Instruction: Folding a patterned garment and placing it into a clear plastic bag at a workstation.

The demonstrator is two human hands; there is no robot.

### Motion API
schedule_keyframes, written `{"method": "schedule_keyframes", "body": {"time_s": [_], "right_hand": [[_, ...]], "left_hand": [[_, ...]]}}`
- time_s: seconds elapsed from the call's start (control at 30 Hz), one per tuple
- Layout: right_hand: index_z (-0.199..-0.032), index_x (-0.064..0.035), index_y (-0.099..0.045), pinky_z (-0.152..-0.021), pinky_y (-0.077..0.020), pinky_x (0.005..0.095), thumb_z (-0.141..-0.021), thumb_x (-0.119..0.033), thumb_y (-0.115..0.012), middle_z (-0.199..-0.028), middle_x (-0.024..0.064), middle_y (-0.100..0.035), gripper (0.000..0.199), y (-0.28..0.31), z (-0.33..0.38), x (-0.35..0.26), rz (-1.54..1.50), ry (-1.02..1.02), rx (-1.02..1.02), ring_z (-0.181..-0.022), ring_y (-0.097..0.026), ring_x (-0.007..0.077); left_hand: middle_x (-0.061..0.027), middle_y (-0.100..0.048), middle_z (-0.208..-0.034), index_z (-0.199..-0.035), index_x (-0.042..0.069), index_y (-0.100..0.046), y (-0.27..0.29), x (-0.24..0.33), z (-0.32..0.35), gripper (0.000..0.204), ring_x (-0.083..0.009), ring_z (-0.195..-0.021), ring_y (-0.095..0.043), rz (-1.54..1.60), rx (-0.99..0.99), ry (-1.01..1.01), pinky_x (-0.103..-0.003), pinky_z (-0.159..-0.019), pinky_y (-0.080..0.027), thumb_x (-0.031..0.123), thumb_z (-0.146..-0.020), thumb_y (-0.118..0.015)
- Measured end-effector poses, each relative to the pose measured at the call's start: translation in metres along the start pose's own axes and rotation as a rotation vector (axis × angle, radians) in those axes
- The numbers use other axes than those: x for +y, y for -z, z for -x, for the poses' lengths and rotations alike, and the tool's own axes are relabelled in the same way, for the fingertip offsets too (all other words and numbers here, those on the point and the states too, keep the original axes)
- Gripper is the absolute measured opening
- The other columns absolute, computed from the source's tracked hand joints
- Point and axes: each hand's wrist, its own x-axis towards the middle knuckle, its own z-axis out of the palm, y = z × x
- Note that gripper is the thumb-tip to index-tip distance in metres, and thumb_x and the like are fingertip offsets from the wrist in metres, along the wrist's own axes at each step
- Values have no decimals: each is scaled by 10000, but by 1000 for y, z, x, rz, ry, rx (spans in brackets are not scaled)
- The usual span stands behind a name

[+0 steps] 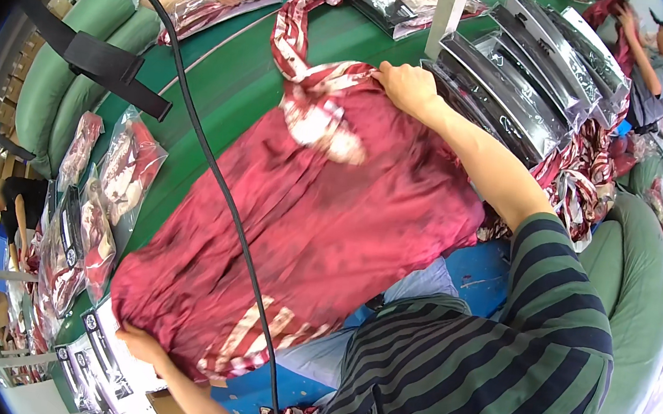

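Observation:
A dark red satin garment with red-and-white striped parts is spread between my two hands. My right hand pinches its upper edge, at the far side. At the near left, my left hand is closed on the lower left corner. From the garment's top a twisted striped strip runs away over the green table. A pale striped patch near its upper middle is blurred. The lower edge hangs over my lap. My left fingers are partly hidden by the cloth.
Black flat packages in clear film are piled at the right, beside a heap of striped fabric. Clear-bagged garments lie at the left. A black cable crosses the view. A co-worker's arm reaches over a bagged garment at the back.

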Motion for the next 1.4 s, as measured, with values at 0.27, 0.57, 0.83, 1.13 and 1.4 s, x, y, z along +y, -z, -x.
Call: {"method": "schedule_keyframes", "body": {"time_s": [0.27,0.57,0.83,1.13,1.4], "right_hand": [[-888,-72,-611,-531,-528,433,-1003,-432,-535,-773,145,-700,385,-2,20,-9,152,-26,106,-616,-675,353],[-1025,-52,-672,-621,-483,326,-1019,-420,-566,-832,92,-646,383,126,52,-130,-856,-20,-384,-704,-603,213],[-854,-4,-633,-570,-458,358,-986,-255,-591,-713,70,-630,287,66,24,-69,-809,-107,-358,-609,-562,184],[-1120,-104,-654,-810,-531,422,-900,-235,-626,-1175,97,-645,257,111,65,-79,-47,165,218,-976,-635,340],[-963,-91,-672,-798,-513,406,-935,-241,-593,-1023,89,-651,172,58,71,-81,-177,430,205,-884,-613,300]], "left_hand": [[-251,-693,-994,-1176,57,-507,-21,-11,-29,442,-494,-857,-658,65,-168,-51,-544,-744,-505,477,-1040,-477],[-146,-691,-1188,-1285,13,-602,41,27,-38,351,-311,-1065,-655,564,-356,-222,-365,-909,-514,198,-989,-641],[-137,-644,-1322,-1247,25,-666,25,62,8,310,-309,-1305,-544,735,-478,-434,-360,-1110,-400,200,-998,-609],[-148,-557,-1434,-1288,40,-640,15,77,7,341,-362,-1458,-367,488,-371,-560,-426,-1175,-318,215,-998,-599],[-132,-597,-1384,-1263,36,-648,26,108,12,325,-364,-1439,-397,659,-435,-620,-428,-1170,-325,209,-993,-597]]}}
